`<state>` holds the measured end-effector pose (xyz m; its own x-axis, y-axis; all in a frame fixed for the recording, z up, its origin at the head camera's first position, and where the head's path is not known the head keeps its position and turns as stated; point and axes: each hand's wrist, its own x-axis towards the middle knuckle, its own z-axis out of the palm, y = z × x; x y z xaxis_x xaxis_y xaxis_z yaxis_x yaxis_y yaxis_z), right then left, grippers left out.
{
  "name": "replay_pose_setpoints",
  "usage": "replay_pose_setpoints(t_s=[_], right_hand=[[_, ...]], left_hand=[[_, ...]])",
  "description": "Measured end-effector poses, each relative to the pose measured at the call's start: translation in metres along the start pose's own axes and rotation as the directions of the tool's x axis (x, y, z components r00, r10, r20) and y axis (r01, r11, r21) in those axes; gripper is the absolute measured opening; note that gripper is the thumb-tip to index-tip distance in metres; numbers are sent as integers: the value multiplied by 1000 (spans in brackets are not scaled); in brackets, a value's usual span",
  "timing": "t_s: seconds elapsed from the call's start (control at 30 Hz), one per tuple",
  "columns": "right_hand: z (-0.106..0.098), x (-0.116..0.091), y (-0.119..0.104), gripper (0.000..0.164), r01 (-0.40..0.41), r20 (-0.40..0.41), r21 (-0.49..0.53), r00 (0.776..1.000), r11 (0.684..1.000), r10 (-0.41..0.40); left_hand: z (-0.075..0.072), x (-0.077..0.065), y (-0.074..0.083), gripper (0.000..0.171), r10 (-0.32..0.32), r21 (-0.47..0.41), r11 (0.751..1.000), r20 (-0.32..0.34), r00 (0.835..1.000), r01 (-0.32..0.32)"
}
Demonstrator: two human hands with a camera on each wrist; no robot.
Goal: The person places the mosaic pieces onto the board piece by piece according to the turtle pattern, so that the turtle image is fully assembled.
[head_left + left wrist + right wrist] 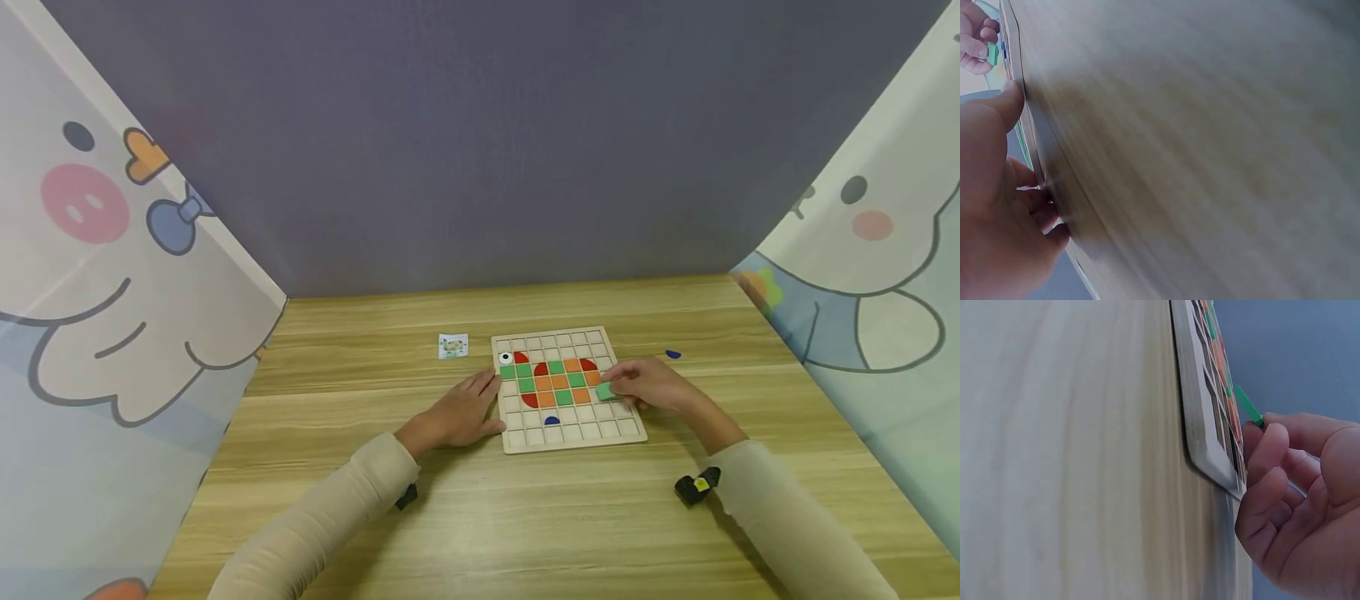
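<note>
A wooden grid board (570, 433) lies on the table, with green, orange and red pieces forming a fish-like figure and a round eye piece (506, 358) at its upper left. My right hand (651, 383) pinches a green square tile (606, 391) between thumb and fingertips, tilted over the board's right side. In the right wrist view the tile (1248, 406) stands out beyond the fingertips. At the board's left edge rests my left hand (463, 412), thumb and fingertips against the rim. A blue half-round piece (552, 421) sits low on the grid.
Another blue piece (673, 354) lies on the table right of the board. A small printed pattern card (453, 346) is at the back left. Behind the table (525, 533) stands a grey panel (495, 150), with cartoon-printed panels on both sides.
</note>
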<state>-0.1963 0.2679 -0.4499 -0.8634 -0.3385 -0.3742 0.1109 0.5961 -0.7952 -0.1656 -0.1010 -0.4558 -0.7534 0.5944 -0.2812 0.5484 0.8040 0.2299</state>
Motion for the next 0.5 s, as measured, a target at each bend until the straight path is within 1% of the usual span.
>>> replay_pose_setpoints(t_s=[0.13,0.37,0.5], right_hand=[[3,4,-3,27,-31,-6,11,1000,999,31],[8,6,-7,27,-28,8,-12,1000,1000,28],[9,7,-8,26,-23,2,-23,1000,999,23]], left_hand=[[0,0,0,85,6,2,1000,-2,1000,-6],[0,0,-1,85,19,-3,1000,-3,1000,-19],[1,1,-2,85,17,1,1000,-2,1000,-17]])
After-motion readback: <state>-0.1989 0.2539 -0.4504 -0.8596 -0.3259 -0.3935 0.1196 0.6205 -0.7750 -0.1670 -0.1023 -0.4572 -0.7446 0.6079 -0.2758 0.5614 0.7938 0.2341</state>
